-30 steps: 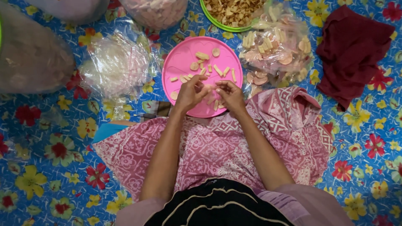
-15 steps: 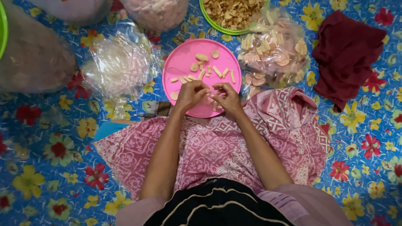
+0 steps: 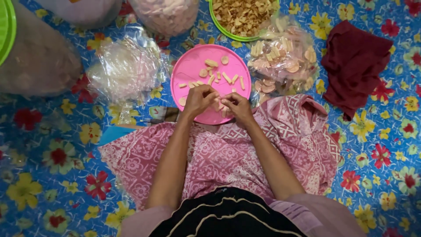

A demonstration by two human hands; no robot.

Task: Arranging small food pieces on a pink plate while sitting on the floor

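Both hands, left (image 3: pixel 199 100) and right (image 3: pixel 238 105), meet over the near edge of a pink plate (image 3: pixel 193 66), fingers pinching a small pale piece between them. Similar pieces (image 3: pixel 228 78) lie scattered on the plate.

pale cracker strips (image 3: pixel 228 78) lie scattered on the round pink plate (image 3: pixel 193 66), one seemingly pinched.

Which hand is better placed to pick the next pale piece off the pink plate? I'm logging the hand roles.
Probably the left hand: it sits nearer the loose pale pieces on the pink plate. The right hand is over the plate's near rim, further from them.
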